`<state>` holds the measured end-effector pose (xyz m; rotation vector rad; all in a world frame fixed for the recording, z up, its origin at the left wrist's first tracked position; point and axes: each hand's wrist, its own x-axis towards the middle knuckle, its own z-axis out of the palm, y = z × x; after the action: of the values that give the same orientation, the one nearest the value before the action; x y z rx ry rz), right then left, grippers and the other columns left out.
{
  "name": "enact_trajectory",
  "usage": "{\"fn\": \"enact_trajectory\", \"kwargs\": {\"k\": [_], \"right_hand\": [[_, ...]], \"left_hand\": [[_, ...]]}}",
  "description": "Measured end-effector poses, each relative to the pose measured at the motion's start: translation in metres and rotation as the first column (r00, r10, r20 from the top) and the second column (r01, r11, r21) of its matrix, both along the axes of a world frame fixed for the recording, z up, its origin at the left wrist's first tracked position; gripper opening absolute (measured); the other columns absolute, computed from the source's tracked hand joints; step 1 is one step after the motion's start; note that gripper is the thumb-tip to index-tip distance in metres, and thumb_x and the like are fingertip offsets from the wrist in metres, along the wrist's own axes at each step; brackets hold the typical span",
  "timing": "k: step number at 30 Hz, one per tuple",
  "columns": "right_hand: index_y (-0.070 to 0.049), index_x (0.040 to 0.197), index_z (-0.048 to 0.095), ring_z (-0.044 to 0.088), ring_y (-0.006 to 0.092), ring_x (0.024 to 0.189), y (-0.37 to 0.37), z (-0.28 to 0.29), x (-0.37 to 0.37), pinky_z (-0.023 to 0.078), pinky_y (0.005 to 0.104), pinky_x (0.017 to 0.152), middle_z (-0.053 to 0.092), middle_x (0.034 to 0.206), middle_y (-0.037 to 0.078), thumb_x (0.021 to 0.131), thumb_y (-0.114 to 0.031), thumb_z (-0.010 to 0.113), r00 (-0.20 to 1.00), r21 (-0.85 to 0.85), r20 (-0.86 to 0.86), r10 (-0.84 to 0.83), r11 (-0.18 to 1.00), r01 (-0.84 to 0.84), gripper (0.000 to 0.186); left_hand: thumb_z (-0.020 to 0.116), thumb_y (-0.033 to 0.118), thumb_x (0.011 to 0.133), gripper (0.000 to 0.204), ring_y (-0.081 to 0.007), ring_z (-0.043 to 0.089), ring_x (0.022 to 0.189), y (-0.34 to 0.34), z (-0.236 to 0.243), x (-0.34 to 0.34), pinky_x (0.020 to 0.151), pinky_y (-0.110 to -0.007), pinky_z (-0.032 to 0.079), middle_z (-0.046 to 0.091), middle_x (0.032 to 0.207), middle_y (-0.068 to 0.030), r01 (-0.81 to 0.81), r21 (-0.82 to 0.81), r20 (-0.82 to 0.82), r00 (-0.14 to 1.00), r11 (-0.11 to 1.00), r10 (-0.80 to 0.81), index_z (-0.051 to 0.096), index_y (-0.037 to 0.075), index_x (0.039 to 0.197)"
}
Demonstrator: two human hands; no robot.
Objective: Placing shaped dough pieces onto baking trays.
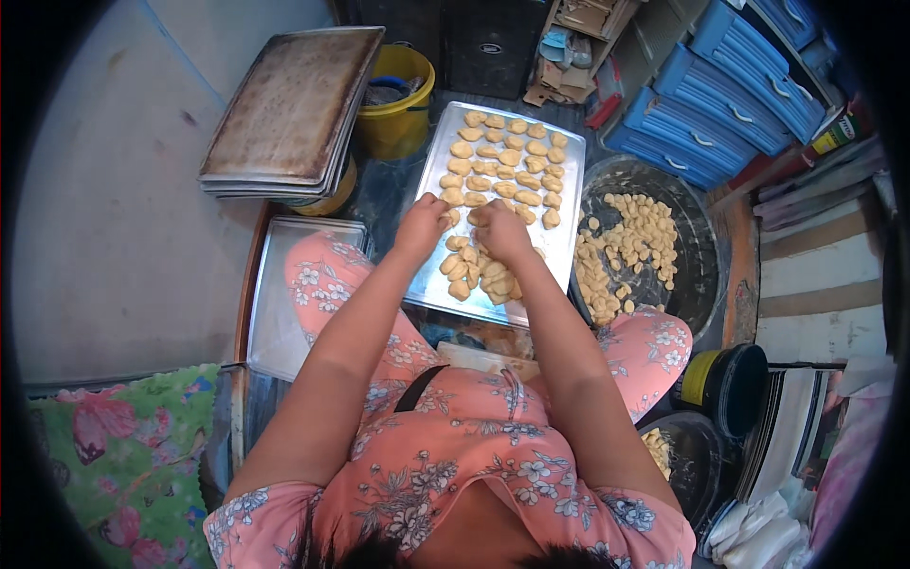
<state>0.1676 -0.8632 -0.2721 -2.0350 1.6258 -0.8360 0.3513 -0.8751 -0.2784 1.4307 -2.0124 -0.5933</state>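
Working dough (454, 218) on tray (427, 284) with left hand (423, 226) and right hand (504, 230).
At curled grip, toward tray's left edge; unclear whether pinched.

Silver tray (427, 281): bore dough pieces (510, 157), in rows toward the far end, heaped at the near | Dark floor (396, 182): carried yellow bucket (398, 133), black tub (699, 270)

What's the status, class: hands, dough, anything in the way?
Left hand, right hand: both at dough rows' near end. Dough heap lies nearer the body on metal tray. Right forearm partly hides heap.
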Motion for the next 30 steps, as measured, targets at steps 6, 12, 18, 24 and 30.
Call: {"fn": "enact_trajectory", "kwargs": {"k": [6, 12, 18, 24, 30], "right_hand": [[-0.007, 0.098, 0.065, 0.062, 0.0303, 0.088, -0.002, -0.009, -0.003, 0.050, 0.0384, 0.077, 0.064, 0.097, 0.014, 0.074, -0.013, 0.066, 0.998, -0.026, 0.065, 0.028, 0.999, -0.026, 0.025], [-0.005, 0.102, 0.061, 0.063, 0.0297, 0.091, 0.021, 0.013, -0.011, 0.049, 0.0379, 0.078, 0.065, 0.097, 0.014, 0.073, -0.017, 0.069, 0.997, 0.228, 0.016, -0.077, 0.971, 0.071, 0.033], [-0.001, 0.106, 0.061, 0.062, 0.0207, 0.080, 0.009, 0.013, 0.002, 0.050, 0.0317, 0.072, 0.065, 0.090, 0.009, 0.076, -0.020, 0.073, 0.951, -0.141, 0.291, 0.102, 0.988, -0.063, 0.038], [0.002, 0.104, 0.060, 0.060, 0.0110, 0.075, 0.007, 0.014, 0.001, 0.051, 0.0249, 0.067, 0.063, 0.087, 0.005, 0.082, -0.008, 0.068, 0.509, 0.289, 0.848, -0.146, 0.933, -0.214, 0.025], [-0.001, 0.104, 0.056, 0.058, 0.0103, 0.069, 0.005, 0.013, -0.034, 0.047, 0.0231, 0.061, 0.061, 0.081, 0.005, 0.079, 0.000, 0.064, 0.321, 0.347, 0.872, -0.370, 0.929, 0.129, 0.026]], "left_hand": [[0.063, 0.008, 0.076, 0.025, -0.0323, 0.056, 0.097, -0.008, -0.017, 0.004, 0.083, -0.041, 0.047, 0.059, 0.098, -0.0127, 0.077, -0.133, 0.074, 0.995, 0.988, -0.068, 0.062, 0.004, 0.101], [0.064, 0.001, 0.073, 0.033, -0.0301, 0.059, 0.093, 0.000, -0.009, 0.009, 0.081, -0.038, 0.048, 0.061, 0.093, -0.0128, 0.000, -0.157, -0.036, 0.999, 0.988, -0.006, 0.060, 0.003, 0.106], [0.068, 0.003, 0.079, 0.028, -0.0120, 0.061, 0.081, 0.014, 0.022, 0.004, 0.073, -0.025, 0.050, 0.064, 0.090, -0.0079, 0.258, 0.347, -0.650, 0.759, 0.902, 0.032, 0.058, 0.000, 0.105], [0.068, 0.002, 0.080, 0.023, -0.0127, 0.061, 0.081, 0.012, 0.018, 0.009, 0.071, -0.024, 0.051, 0.064, 0.090, -0.0070, 0.273, 0.385, -0.791, 0.590, 0.882, 0.162, 0.058, -0.001, 0.101], [0.063, -0.002, 0.079, 0.021, -0.0165, 0.064, 0.079, 0.003, 0.008, 0.010, 0.073, -0.027, 0.054, 0.063, 0.092, -0.0096, 0.167, 0.506, -0.778, 0.513, 0.846, 0.363, 0.058, -0.001, 0.099]]}}
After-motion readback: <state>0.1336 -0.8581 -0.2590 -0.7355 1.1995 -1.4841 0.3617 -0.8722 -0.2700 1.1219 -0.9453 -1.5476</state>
